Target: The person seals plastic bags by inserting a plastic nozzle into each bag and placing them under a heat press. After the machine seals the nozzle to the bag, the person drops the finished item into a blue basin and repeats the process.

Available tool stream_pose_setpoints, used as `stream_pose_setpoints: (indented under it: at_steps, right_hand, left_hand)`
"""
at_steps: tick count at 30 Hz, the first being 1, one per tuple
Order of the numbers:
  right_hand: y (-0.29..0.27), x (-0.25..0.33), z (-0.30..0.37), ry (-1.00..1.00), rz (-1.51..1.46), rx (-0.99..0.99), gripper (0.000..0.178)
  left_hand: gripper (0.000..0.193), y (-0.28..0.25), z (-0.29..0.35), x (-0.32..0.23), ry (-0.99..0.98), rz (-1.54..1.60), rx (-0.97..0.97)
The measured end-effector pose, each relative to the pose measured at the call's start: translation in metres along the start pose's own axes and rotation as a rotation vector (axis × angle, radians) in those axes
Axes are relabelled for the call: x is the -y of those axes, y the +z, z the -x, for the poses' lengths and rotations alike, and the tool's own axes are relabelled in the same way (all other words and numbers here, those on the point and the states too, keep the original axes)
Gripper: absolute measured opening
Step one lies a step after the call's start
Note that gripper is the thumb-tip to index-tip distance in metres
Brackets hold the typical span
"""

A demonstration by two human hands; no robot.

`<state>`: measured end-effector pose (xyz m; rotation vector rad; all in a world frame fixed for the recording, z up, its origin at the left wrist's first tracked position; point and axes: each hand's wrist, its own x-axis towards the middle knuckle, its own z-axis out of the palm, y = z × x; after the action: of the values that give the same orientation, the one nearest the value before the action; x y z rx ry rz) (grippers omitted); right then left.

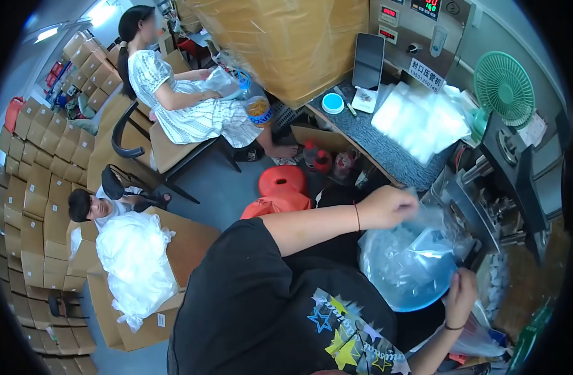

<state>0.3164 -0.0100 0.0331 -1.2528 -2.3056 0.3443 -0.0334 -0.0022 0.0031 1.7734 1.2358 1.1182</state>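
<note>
My left hand [390, 206] reaches across from the left, fingers closed on a clear plastic bag [429, 216], partly smeared by motion. Beneath it is a round blue basin [418, 305] holding clear plastic bags [396, 259]. At the basin's right side, my right hand [461, 297] has its fingers curled together by the rim. What they pinch, if anything, is too small to make out. Close to both hands on the right stands a metal sealing machine [477, 200] with dark plates.
A table [396, 156] carries a stack of clear bags [418, 122], a phone [368, 61] and a blue-lidded tub [333, 104]. A green fan [504, 89] stands behind. Red stools [281, 181], an open carton [192, 240] and two other people are to the left.
</note>
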Motion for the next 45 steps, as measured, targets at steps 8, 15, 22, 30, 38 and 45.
stream_pose_setpoints:
  at_steps: [8, 15, 22, 30, 38, 45]
  right_hand:
    - [0.004, 0.045, -0.042, 0.049, -0.299, -0.265, 0.012]
    - [-0.024, 0.045, -0.043, -0.073, -0.251, 0.133, 0.014]
    - [-0.033, -0.056, -0.036, 0.262, 0.502, -0.232, 0.023]
    - [-0.013, -0.104, -0.02, 0.423, 0.344, -0.124, 0.021]
    - [-0.013, -0.09, -0.014, 0.342, 0.396, -0.326, 0.021]
    - [-0.015, -0.034, 0.003, 0.32, 0.09, -0.413, 0.015]
  left_hand:
    - [0.018, 0.063, 0.004, -0.031, -0.039, 0.278, 0.282]
    - [0.029, 0.074, 0.016, -0.028, -0.401, 0.819, 0.664]
    - [0.022, 0.08, -0.002, -0.016, -0.669, 0.899, 0.574]
    - [0.023, 0.079, -0.053, 0.012, -0.606, 0.983, 0.367]
    - [0.053, -0.033, -0.098, 0.073, 0.18, -0.996, -0.263]
    - [0.031, -0.016, -0.022, 0.052, 0.293, -0.763, -0.061]
